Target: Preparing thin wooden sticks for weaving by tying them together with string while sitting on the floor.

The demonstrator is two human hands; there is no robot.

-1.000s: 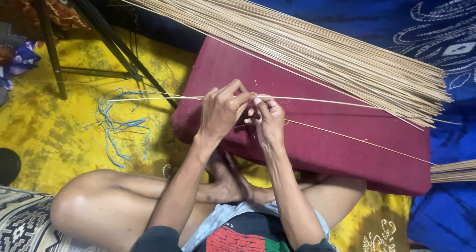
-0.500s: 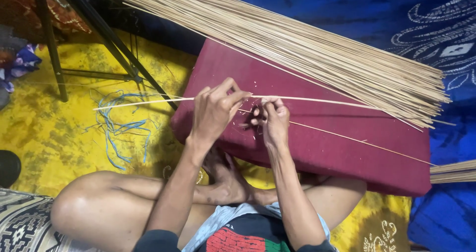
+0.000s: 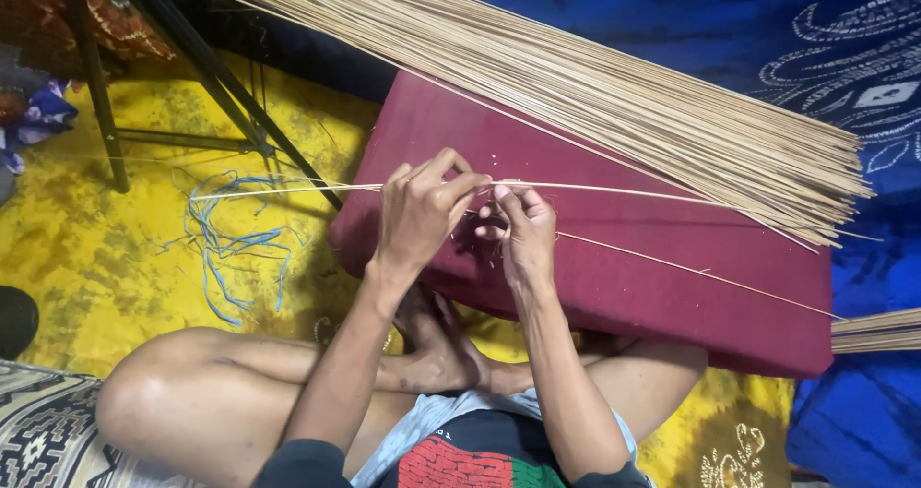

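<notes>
I sit cross-legged with a maroon cushion (image 3: 672, 277) in front of my knees. My left hand (image 3: 417, 210) and my right hand (image 3: 523, 224) meet over the cushion's near left part, both pinching one thin pale stick (image 3: 288, 190) that runs level from left to right. A second thin stick (image 3: 691, 269) slants down to the right across the cushion from under my right hand. A big bundle of thin sticks (image 3: 595, 85) lies slanting across the cushion's far side.
A yellow patterned cloth (image 3: 96, 248) covers the floor, with blue thread scraps (image 3: 230, 243) on it at the left. Dark metal stand legs (image 3: 206, 75) rise at the upper left. Blue patterned cloth (image 3: 767, 27) lies behind, and another stick bundle's end (image 3: 878, 330) shows at the right edge.
The thin stick has slid to the left through my fingers, and my hands have shifted slightly upon it. The bundle and cushion stay put.
</notes>
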